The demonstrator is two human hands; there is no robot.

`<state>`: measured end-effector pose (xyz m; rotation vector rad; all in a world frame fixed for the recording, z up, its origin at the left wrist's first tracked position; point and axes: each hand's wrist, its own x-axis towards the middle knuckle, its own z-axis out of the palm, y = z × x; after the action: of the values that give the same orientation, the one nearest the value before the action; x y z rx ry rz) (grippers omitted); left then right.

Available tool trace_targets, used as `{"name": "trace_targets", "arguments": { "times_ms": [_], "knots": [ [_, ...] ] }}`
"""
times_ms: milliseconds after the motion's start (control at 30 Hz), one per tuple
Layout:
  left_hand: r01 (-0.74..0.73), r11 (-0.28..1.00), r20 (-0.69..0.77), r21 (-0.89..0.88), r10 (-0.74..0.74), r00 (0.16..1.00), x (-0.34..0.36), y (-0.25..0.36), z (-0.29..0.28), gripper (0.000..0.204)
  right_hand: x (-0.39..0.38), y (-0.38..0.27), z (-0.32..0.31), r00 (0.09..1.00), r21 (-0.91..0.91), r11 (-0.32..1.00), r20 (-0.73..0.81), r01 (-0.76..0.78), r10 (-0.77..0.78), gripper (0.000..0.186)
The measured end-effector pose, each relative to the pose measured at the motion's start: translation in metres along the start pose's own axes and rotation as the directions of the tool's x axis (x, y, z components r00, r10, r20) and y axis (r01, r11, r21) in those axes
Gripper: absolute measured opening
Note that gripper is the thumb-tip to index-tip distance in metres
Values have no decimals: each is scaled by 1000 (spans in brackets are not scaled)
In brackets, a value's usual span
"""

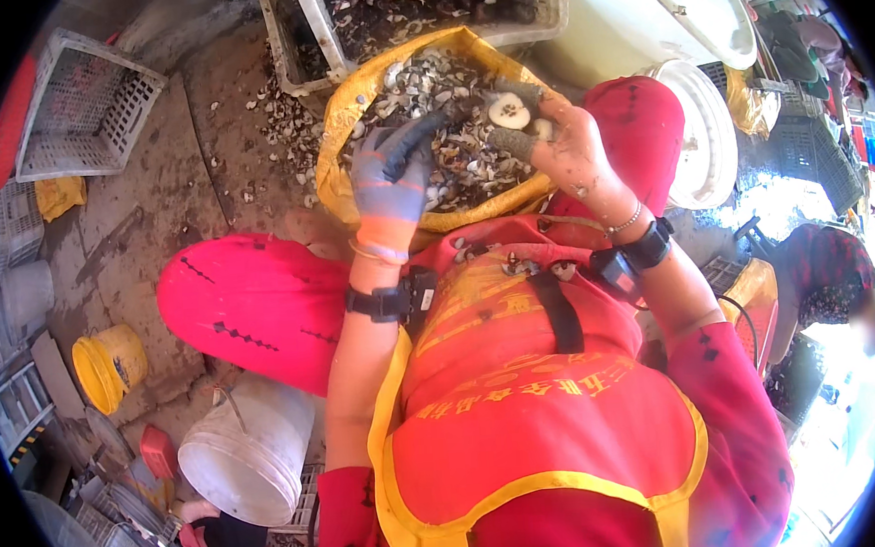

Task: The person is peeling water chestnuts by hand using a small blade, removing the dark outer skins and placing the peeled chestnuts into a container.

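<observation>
My left hand (391,176) wears a grey glove with an orange cuff and reaches into a yellow sack (340,119) full of broken shells (449,132); its fingers curl down among the shells, and whether it grips one I cannot tell. My right hand (554,136), bare apart from grey finger covers, holds a half shell (509,112) with a pale round inside, raised just over the sack's right side. Both wrists carry black bands. I wear a red and yellow apron (525,388) and red trousers, knees on either side of the sack.
A grey crate (313,40) of dark shells stands behind the sack. A white tub (682,8) and lid are at right, a mesh basket (82,105) at upper left, a yellow bucket (108,366) and white bucket (248,456) at left. Another person (829,280) sits at right.
</observation>
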<state>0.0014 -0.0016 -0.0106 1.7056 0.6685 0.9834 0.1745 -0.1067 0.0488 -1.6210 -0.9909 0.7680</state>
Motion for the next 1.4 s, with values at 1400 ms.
{"name": "trace_targets", "arguments": {
  "times_ms": [1400],
  "knots": [
    [286, 930, 337, -230, -200, 920, -15, 16, 1, 28, -12, -25, -47, 682, -163, 934, 645, -318, 345, 36]
  ]
}}
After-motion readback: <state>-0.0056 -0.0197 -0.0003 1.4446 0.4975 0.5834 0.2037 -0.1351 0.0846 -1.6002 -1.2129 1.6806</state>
